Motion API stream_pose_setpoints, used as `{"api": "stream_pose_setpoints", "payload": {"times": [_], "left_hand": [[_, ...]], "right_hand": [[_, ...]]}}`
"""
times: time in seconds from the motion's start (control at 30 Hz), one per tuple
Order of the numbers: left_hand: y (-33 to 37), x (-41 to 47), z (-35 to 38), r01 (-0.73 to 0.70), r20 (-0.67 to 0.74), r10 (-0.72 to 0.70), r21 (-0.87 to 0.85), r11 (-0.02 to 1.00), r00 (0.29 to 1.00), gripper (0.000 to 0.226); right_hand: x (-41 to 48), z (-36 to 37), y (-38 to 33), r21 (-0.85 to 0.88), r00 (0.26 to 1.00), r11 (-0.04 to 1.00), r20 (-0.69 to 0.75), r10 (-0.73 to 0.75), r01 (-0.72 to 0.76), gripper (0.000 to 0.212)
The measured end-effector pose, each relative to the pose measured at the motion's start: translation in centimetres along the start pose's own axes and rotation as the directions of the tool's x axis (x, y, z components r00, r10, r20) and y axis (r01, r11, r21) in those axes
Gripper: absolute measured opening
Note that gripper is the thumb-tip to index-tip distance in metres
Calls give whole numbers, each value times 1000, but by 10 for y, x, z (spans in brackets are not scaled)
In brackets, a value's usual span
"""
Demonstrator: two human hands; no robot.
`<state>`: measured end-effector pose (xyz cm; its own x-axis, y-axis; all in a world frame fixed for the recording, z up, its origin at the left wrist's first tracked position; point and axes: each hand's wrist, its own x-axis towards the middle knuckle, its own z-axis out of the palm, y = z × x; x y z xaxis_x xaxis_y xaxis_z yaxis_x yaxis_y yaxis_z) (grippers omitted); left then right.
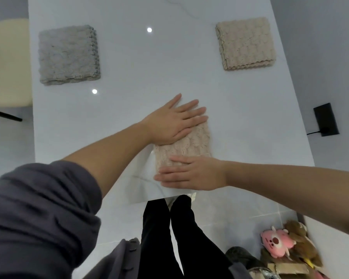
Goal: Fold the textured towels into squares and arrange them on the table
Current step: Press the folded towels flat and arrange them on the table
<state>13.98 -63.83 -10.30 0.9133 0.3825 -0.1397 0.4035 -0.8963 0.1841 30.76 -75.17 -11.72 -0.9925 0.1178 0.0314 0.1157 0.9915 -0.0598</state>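
White counter (pixel 129 57) fills the view; a folded grey towel (pixel 68 55) lies far left, a folded beige towel (pixel 246 43) far right. Near the front edge, a pinkish towel (pixel 186 144) sits under both hands: left hand (pixel 172 122) and right hand (pixel 191 174), each grip flat and open, pressing down.

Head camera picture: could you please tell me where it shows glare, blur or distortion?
In the head view, two round light reflections glare on the glossy table; the wide lens bends the table edges, and the plush toys at the lower right are blurred, while the grey towel and both hands look fairly sharp.
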Motion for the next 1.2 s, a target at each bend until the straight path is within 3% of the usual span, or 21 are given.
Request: {"api": "stream_pose_setpoints", "payload": {"times": [0.27, 0.33, 0.4, 0.47, 0.53, 0.63, 0.7, 0.77, 0.9, 1.03, 1.2], "left_hand": [[5, -2, 12, -22, -37, 20, -63, 998, 999, 52], [7, -5, 8, 26, -63, -30, -66, 997, 998, 54], [15, -19, 3, 169, -129, -176, -68, 983, 976, 56], [32, -41, -2, 371, -183, -395, -153, 916, 900, 60], [60, -58, -4, 516, -170, -560, -244, 821, 811, 64], [93, -62, 10, 593, -109, -618, -194, 781, 778, 66], [98, -61, 22, 617, -70, -630, -145, 774, 774, 67], [94, -63, 27, 616, -56, -624, -112, 780, 779, 67], [94, -61, 16, 602, -46, -609, -108, 791, 792, 69], [106, -39, -3, 601, -43, -615, -165, 782, 787, 70], [139, 24, -16, 607, -34, -623, -190, 772, 782, 71]], "right_hand": [[2, 2, 13, 77, 1000, 997, -14, 12, -11, 48], [1, -7, 9, 128, 999, 991, -22, 41, -38, 48], [-8, -20, 2, 171, 981, 969, -39, 190, -181, 49], [-20, -33, -6, 161, 877, 875, -78, 473, -457, 49], [-21, -38, -10, 128, 689, 691, -71, 722, -711, 49], [0, -33, -10, 110, 437, 427, 87, 895, -897, 59], [11, -24, -10, 88, 344, 334, 187, 920, -939, 64], [13, -17, -12, 74, 311, 302, 229, 922, -950, 66], [5, -25, -12, 160, 326, 297, 202, 923, -941, 64], [-25, -39, -7, 229, 262, 216, 198, 944, -949, 60], [-90, -53, 10, 183, 222, 179, 248, 943, -967, 64]]}}
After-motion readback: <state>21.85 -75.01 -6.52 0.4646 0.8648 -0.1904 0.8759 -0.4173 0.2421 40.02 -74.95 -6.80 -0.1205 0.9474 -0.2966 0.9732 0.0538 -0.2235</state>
